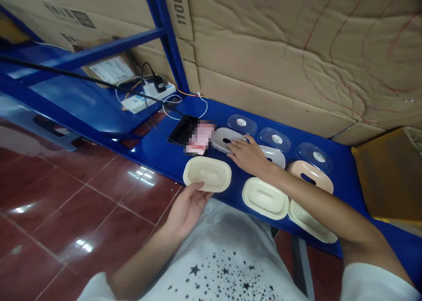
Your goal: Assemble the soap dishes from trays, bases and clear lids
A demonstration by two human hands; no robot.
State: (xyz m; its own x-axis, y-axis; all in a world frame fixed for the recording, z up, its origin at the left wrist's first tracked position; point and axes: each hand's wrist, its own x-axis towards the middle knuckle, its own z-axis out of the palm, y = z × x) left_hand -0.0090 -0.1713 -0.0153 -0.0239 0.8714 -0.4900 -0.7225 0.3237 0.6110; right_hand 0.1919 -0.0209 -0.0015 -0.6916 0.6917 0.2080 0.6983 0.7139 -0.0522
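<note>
A cream oval dish (211, 172) is held at the front left edge of the shelf, with the thumb of my left hand (189, 204) over its rim. My right hand (248, 155) reaches to a grey-white oval piece with a slot (221, 138), its fingers on the right end. Partly behind my right wrist lies a second whitish slotted piece (276, 156). A peach slotted piece (316, 174) is farther right. Two more cream dishes (265, 197) (310, 222) lie along the front edge. Clear lids (241, 124) (274, 139) (314, 157) form the back row.
A black tray (181, 132) and a blurred pink item (200, 136) lie left of the pieces. Behind them are a power strip (136, 102) with cables and a blue shelf post (168, 41). A cardboard box (389, 173) stands at the right end.
</note>
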